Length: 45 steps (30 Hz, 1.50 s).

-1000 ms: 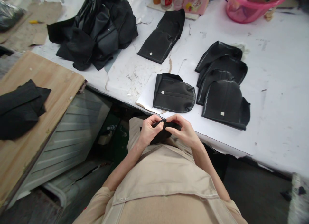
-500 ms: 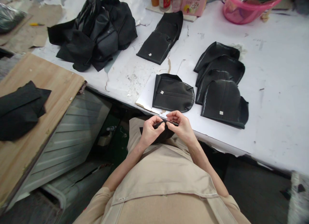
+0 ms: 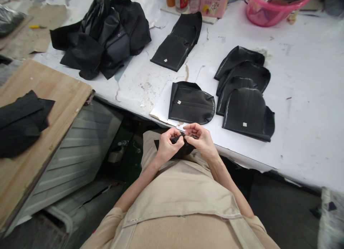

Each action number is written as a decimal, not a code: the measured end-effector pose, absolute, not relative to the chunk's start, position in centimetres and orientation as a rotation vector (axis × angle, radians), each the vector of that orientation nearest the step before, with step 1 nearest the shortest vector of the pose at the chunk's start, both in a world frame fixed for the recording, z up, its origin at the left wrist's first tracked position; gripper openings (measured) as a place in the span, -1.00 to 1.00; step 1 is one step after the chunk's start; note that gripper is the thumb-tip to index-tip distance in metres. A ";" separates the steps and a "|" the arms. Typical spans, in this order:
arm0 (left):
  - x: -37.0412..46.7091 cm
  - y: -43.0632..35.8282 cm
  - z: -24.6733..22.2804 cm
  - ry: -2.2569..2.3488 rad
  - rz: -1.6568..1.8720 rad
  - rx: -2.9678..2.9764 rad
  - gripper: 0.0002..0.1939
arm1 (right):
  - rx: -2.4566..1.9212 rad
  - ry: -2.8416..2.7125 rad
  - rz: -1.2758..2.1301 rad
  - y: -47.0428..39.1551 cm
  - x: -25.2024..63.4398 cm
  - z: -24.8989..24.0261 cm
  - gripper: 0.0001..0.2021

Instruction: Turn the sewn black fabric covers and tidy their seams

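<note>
Through the head camera I have both hands low in front of the apron, close to the near edge of the white-topped table. My left hand pinches the edge of a small black piece between thumb and curled fingers, and my right hand pinches the same edge just beside it, the two thumbs nearly meeting. The piece hangs below the fingertips over my lap, off the tabletop; its folds are too dark for me to make out what lies between the fingers. Just beyond my hands, a rounded black panel lies flat on the table with a small pale tag on it. To its right I see a fanned stack of black panels, overlapping one another, the nearest also tagged. Farther back is a longer black panel, and to its left a rumpled black heap. At the far side stand a pink box and some bottles, with a pink basket to their right. On my left, a wooden board carries a folded black cloth, and beyond it a yellow object rests on brown sheeting
</note>
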State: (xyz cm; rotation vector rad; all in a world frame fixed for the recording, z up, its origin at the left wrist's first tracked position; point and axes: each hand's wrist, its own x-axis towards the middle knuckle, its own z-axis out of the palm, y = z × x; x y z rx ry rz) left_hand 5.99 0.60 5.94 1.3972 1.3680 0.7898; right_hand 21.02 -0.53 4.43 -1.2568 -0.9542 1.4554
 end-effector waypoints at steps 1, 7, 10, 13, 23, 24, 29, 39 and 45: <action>6.0 0.6 5.9 1.364 0.789 1.390 -0.91 | -1.257 -0.946 1.457 -0.5 21.0 4.3 -0.73; 5.8 0.9 5.4 1.324 0.763 1.271 -0.90 | -1.271 -0.929 1.480 -0.5 21.1 4.1 -0.83; 5.6 1.2 5.3 1.313 0.769 1.179 -0.88 | -1.249 -1.087 1.530 -0.6 22.2 4.5 -0.81; 5.5 1.3 5.2 1.306 0.786 1.157 -0.88 | -1.114 -1.258 1.591 -0.9 23.4 4.8 -0.67; 5.5 1.2 4.6 1.263 0.797 1.132 -0.85 | -1.295 -1.246 1.355 -1.4 21.7 4.2 -0.89; 5.5 1.2 4.6 1.260 0.798 1.124 -0.84 | -1.306 -1.229 1.353 -1.4 21.6 4.2 -0.89; 5.3 1.2 4.8 1.215 0.788 1.055 -0.85 | -1.339 -1.171 1.376 -1.4 21.6 4.3 -0.87; 4.9 1.3 5.0 1.178 0.753 1.084 -0.85 | -1.341 -1.122 1.409 -1.4 21.5 4.3 -0.82; 4.2 1.3 4.3 1.124 0.731 1.099 -0.80 | -1.326 -1.127 1.391 -1.5 21.5 3.9 -0.82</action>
